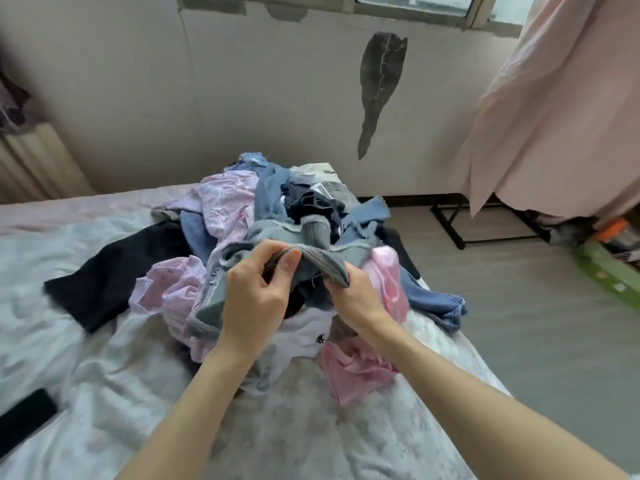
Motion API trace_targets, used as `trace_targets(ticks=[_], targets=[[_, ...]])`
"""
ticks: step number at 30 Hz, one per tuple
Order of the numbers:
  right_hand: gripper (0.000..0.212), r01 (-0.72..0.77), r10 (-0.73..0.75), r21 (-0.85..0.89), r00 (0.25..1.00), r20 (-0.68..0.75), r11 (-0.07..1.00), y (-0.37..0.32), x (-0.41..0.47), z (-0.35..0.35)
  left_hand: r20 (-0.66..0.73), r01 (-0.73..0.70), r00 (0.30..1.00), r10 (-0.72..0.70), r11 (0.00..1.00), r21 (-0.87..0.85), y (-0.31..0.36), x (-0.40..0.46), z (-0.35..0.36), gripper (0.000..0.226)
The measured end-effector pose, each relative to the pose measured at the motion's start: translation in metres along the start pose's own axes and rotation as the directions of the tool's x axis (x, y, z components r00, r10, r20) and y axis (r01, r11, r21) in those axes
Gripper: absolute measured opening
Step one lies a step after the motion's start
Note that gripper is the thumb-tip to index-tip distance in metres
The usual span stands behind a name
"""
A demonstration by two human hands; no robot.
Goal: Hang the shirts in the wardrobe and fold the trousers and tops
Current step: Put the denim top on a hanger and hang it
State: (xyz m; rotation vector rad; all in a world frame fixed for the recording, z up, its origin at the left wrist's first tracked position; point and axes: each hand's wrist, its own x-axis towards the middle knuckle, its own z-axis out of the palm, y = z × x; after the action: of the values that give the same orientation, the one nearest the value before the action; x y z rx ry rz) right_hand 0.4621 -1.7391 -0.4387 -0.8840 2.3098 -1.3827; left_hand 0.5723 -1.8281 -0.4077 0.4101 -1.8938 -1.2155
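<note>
Grey denim, a pair of jeans (277,244), lifted at the near top of a clothes heap (277,220) on the bed (86,341). Held at one edge by both hands: left hand (258,296) pinching the fabric between thumb and curled fingers, right hand (349,292) gripping a fold of the same edge just beside it, fingers wrapped under the cloth and mostly hidden. Rest of the jeans trailing down to the left of the left wrist and back into the heap.

Around it, tangled together: pink-striped shirt (225,202) behind and to the left, more pink-striped cloth (166,289) lower left, blue denim pieces (270,188) toward the back, another blue garment (436,303) spilling off the right side, glossy pink cloth (384,265) touching the right hand's far side, white top (304,334) with a small dark emblem under the wrists, pink garment (353,372) below the right forearm, dark navy piece (104,282) spread out flat to the left.

Farther out: pale floral bedsheet, black flat object (24,420) at the lower left edge, grey floor (519,323) on the right, pink curtain (561,116) at the upper right, scuffed wall (242,98) with a dark patch behind.
</note>
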Motion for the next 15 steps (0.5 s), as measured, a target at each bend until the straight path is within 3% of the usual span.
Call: trace_targets(ticks=[3, 8, 11, 13, 15], targets=[[0.03, -0.044, 0.046, 0.132, 0.999, -0.012, 0.99, -0.038, -0.033, -0.028, -0.049, -0.006, 0.999, 0.006, 1.0, 0.0, 0.027, -0.009, -0.009, 0.015], [0.031, -0.088, 0.037, 0.563, 0.994, 0.102, 0.821, -0.105, -0.083, -0.086, 0.243, 0.04, 0.969, -0.037, 0.999, -0.006, 0.077, -0.061, -0.017, 0.073], [0.024, -0.044, -0.033, 0.593, 0.992, 0.118, 0.804, -0.143, -0.116, -0.114, 0.149, -0.051, 0.988, 0.038, 0.995, 0.083, 0.118, -0.074, -0.024, 0.056], [0.018, 0.029, -0.061, 0.605, 0.998, 0.033, 0.795, -0.161, -0.131, -0.13, 0.088, -0.079, 0.994, 0.065, 0.983, 0.166, 0.148, -0.067, -0.03, 0.042], [0.013, 0.066, -0.058, 0.614, 0.998, -0.034, 0.787, -0.169, -0.159, -0.144, 0.058, -0.027, 0.998, 0.023, 0.998, 0.062, 0.18, -0.07, -0.033, 0.02]])
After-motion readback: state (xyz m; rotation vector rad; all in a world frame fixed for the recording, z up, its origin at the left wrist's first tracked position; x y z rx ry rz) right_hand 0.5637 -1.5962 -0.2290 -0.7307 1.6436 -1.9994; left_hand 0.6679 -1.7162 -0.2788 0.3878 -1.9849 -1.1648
